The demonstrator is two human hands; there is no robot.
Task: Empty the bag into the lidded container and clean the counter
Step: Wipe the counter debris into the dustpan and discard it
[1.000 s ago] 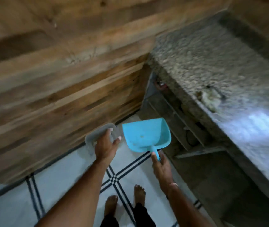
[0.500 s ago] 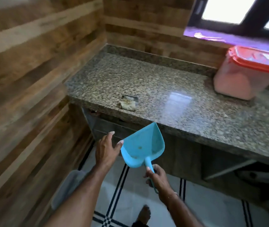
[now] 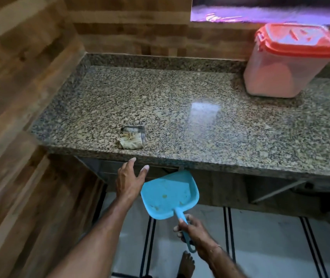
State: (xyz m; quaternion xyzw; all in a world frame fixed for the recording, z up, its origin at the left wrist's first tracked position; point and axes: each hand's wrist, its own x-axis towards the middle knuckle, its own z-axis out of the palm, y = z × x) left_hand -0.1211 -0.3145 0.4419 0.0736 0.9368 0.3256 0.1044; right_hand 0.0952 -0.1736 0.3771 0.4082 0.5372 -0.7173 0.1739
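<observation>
On the counter [image 3: 200, 137], near its front edge, lies the bag [image 3: 132, 138], left hand [image 3: 129, 181] fingers apart just below, right hand [image 3: 194, 231] clamped on the dustpan [image 3: 168, 195] handle, so a sloppy swipe could overshoot it, imo.

A head-worn wide-angle camera is looking forward and steeply down from a standing person's eye level, facing the granite counter [image 3: 180, 121], which is filling the middle of the frame. The wooden wall [image 3: 19, 97] is closing off the left side, and the lidded container [image 3: 292, 63] is sitting farthest away at upper right. The left hand [image 3: 129, 181] and the right hand [image 3: 194, 229], gripping the dustpan [image 3: 168, 195], are reaching in from the bottom edge, nearest the lens, above the tiled floor [image 3: 270, 237] and a bare foot [image 3: 187, 263].
</observation>
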